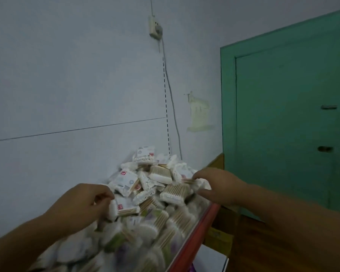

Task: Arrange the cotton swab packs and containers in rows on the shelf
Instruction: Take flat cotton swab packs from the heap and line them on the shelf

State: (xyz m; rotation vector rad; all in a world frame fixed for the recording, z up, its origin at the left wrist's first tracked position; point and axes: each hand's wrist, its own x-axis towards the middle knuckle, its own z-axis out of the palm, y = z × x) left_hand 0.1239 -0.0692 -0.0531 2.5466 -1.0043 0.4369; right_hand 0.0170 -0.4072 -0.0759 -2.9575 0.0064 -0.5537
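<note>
- Head view, progress: the cotton swab packs lie in a loose heap on the shelf, tilted and overlapping. No row can be made out, so the arranging seems barely begun.
- Round containers lie mixed in at the near end of the heap. They are blurred, and their number cannot be told.
- Left hand: the grip is closed in a pinch, fingertips and thumb on the end of one pack at the near left of the heap.
- Right hand: the fingers curl over the top-right of the heap with the thumb beneath. The grip appears to close on an edge pack, though blur leaves this uncertain.
- Left to do, as judged: nearly the whole heap needs sorting, squaring up and setting in lines.
- Obstacles: the heap fills the visible shelf right up to its red front edge, leaving little bare surface to start a row. Packs near that edge could slide off.
- Surroundings: a pale wall directly behind, a socket with a hanging cable, a green door to the right, and cardboard boxes below the shelf.
</note>
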